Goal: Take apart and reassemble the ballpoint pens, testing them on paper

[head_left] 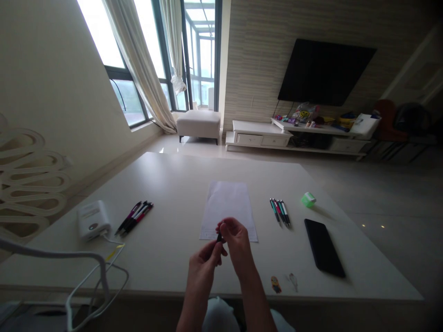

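Note:
Both hands meet above the near edge of a white sheet of paper (228,203). My left hand (204,263) is closed, its thumb and fingers pinching the lower end of a small, dark pen-like piece (219,237). My right hand (238,242) pinches the upper end from above. Fingers cover most of the piece, so its exact kind is unclear. To the right of the paper lie several slim pens (280,212) side by side. Another bunch of pens (134,219), with black, white and magenta parts, lies to the left.
A black phone (324,249) and a green-and-white small container (308,199) are on the table's right side. Two small stickers or cutouts (276,284) lie near the front edge. At left, a white power bank (92,220) trails a white cable (105,265) over the edge.

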The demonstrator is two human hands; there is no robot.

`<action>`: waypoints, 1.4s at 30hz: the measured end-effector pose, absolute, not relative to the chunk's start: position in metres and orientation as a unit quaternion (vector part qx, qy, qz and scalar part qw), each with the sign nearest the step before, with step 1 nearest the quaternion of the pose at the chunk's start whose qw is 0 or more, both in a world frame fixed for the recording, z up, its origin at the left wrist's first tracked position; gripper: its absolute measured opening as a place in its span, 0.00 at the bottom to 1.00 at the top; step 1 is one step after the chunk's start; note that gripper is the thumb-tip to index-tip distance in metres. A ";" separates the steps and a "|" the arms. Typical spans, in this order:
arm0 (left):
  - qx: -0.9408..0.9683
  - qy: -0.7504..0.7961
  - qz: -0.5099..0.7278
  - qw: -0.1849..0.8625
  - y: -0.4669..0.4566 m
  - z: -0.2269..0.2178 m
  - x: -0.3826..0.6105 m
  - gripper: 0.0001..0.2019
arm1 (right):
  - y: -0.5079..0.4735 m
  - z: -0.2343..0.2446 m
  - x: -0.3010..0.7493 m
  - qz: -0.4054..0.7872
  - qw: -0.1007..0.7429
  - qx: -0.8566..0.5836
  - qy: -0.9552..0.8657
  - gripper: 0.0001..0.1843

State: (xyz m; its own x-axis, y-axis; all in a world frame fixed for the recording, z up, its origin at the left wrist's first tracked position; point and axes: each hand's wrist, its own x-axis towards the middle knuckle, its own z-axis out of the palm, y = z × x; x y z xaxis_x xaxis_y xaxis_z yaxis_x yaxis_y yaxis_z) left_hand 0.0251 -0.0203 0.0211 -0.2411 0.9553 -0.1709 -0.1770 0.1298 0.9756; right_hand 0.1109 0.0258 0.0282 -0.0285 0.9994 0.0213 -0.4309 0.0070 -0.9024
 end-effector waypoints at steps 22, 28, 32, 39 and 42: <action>0.359 0.571 0.554 0.488 -0.020 0.020 0.023 0.23 | 0.022 0.030 0.104 0.671 0.541 -0.339 -0.378 0.20; 0.369 0.622 0.566 0.395 -0.025 0.028 0.021 0.17 | 0.022 0.031 0.100 0.569 0.572 -0.405 -0.430 0.18; 0.175 0.509 0.679 0.499 -0.019 0.026 0.014 0.12 | 0.020 0.035 0.104 0.471 0.572 -0.437 -0.510 0.12; 0.014 0.399 0.710 0.580 -0.009 0.021 0.007 0.08 | 0.012 0.031 0.097 0.536 0.488 -0.357 -0.589 0.11; 0.088 0.426 0.686 0.583 -0.010 0.018 0.009 0.12 | 0.017 0.028 0.092 0.533 0.527 -0.370 -0.549 0.10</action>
State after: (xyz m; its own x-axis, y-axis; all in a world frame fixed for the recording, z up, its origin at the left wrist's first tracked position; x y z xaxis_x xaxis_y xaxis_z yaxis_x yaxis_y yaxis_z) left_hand 0.0093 -0.0102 0.0181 -0.3043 0.8752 -0.3761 -0.7252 0.0431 0.6872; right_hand 0.0921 0.0166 0.0284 -0.1704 0.9678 0.1855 -0.1556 0.1594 -0.9749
